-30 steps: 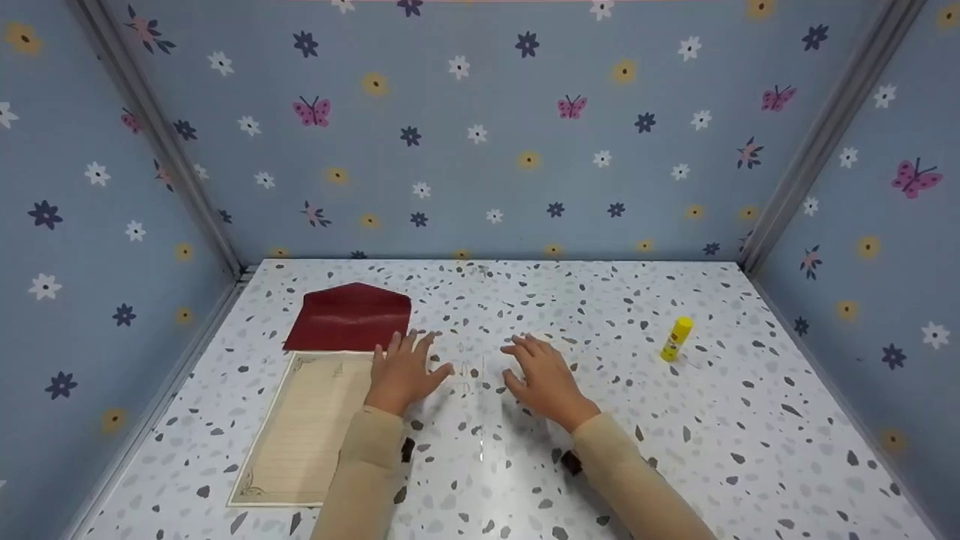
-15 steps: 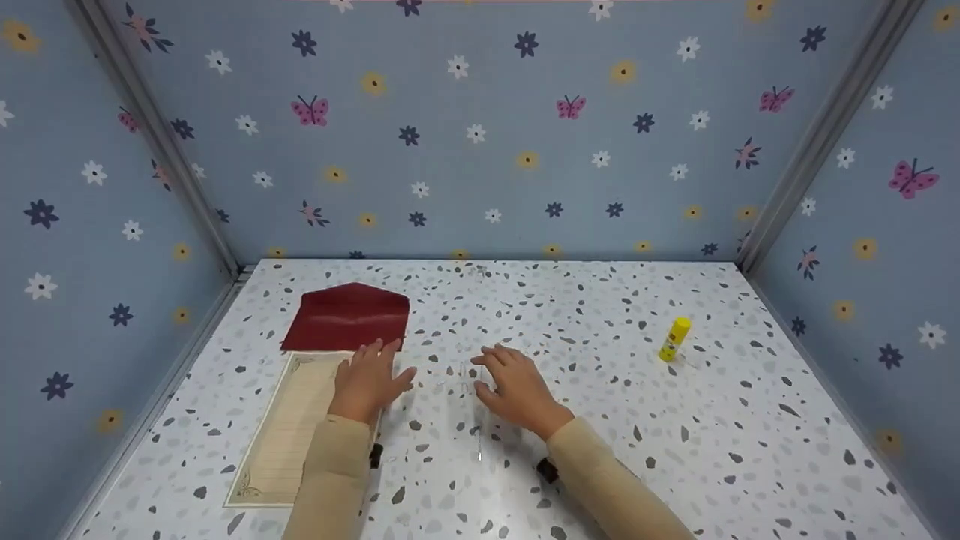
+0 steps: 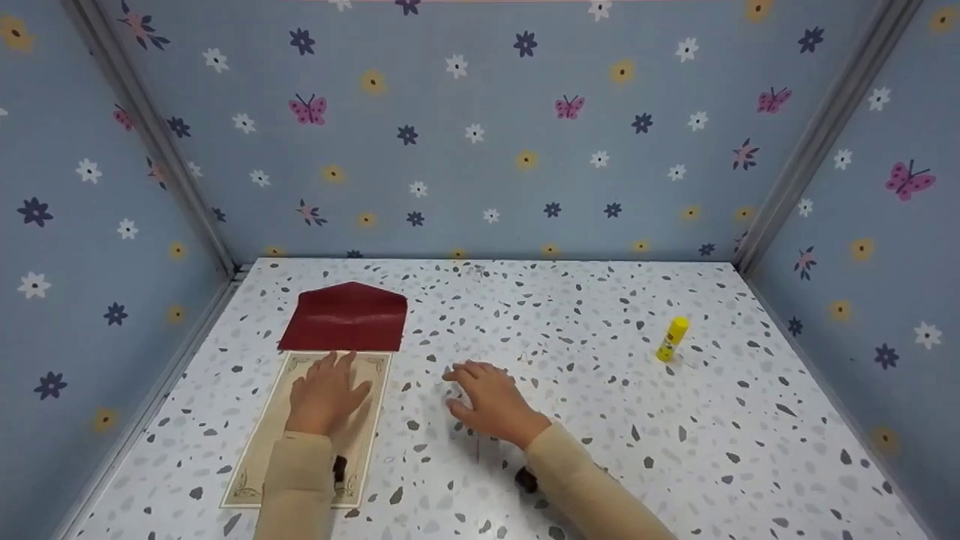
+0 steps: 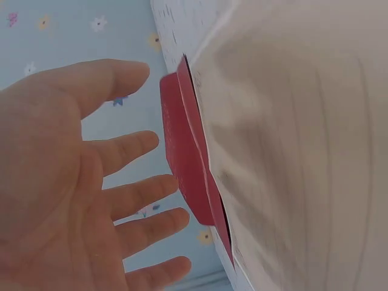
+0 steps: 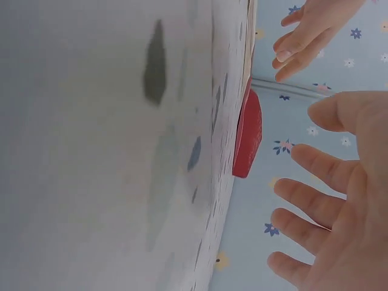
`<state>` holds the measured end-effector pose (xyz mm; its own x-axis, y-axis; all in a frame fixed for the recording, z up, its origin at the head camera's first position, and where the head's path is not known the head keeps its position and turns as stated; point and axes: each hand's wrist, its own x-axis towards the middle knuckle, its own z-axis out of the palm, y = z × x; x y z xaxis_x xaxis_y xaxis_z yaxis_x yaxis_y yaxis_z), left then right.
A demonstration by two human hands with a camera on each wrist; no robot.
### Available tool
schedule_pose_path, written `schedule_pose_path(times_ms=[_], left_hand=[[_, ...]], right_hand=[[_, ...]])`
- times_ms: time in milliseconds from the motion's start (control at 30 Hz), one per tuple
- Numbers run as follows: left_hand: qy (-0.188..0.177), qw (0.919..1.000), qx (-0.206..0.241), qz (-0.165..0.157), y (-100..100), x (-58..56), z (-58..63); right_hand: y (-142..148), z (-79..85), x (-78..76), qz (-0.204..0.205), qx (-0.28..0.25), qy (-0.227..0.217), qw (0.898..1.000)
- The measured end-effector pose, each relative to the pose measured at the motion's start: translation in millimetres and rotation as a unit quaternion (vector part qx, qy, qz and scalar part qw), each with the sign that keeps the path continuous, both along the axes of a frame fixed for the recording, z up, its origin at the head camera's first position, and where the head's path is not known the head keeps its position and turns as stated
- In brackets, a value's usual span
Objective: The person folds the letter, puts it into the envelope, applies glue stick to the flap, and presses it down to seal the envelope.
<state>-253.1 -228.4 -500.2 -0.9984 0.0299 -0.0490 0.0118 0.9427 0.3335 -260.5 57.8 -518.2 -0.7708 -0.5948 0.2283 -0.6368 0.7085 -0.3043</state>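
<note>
My left hand (image 3: 324,396) hovers over a cream sheet of lined letter paper (image 3: 262,450) with ornate corners, its fingers spread and holding nothing. In the left wrist view, a gap shows between that hand (image 4: 73,176) and the paper (image 4: 291,151). Just beyond the sheet's far edge lies a dark red envelope (image 3: 345,319) with its flap raised away from me. My right hand (image 3: 495,403) is above the speckled table to the right of the paper, fingers loosely extended and nothing in them. The right wrist view shows this hand (image 5: 339,200) apart from the tabletop.
A yellow glue stick (image 3: 672,340) stands on the right part of the speckled white table (image 3: 600,315). Blue flower-patterned panels (image 3: 480,150) close off the back and both sides. A dark wrist-camera piece (image 3: 526,479) hangs under the right sleeve.
Both hands have moved left and slightly nearer to me. The left hand has passed from the paper's right edge to over its middle. The paper, envelope and glue stick stay in place.
</note>
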Motion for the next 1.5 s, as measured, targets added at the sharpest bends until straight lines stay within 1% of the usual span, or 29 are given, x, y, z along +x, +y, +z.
schedule_pose_path(times_ms=[100,300,467,567,733,833,1000,1167,1500], left_hand=[[0.003,0.9999,0.002,0.012,-10,3.7,-1.3],[0.005,0.9995,0.006,0.03,-29,12.3,-5.4],[-0.025,0.9987,0.019,0.041,-39,17.8,-5.0],[-0.042,0.998,0.018,0.045,-43,20.5,-2.4],[-0.054,0.9971,0.02,0.05,-44,25.2,0.3],[-0.059,0.9966,0.026,0.051,-43,26.6,0.1],[-0.079,0.9947,0.037,0.054,-43,28.9,-1.7],[-0.096,0.9923,0.047,0.062,-43,30.5,-4.2],[-0.096,0.9924,0.049,0.06,-40,31.4,-3.4]], right_hand=[[-11,0.0,2.0,0.012,0.017,-0.013,1.0],[-32,-4.7,5.3,0.039,0.064,-0.063,0.995],[-47,-5.9,3.7,0.052,0.076,-0.105,0.99],[-56,-5.9,2.9,0.058,0.094,-0.115,0.987],[-70,-7.1,5.6,0.063,0.133,-0.132,0.98],[-77,-7.0,7.5,0.067,0.146,-0.134,0.978],[-87,-7.2,8.5,0.082,0.171,-0.112,0.975],[-90,-7.2,10.0,0.081,0.191,-0.111,0.972],[-93,-6.3,8.1,0.082,0.224,-0.104,0.965]])
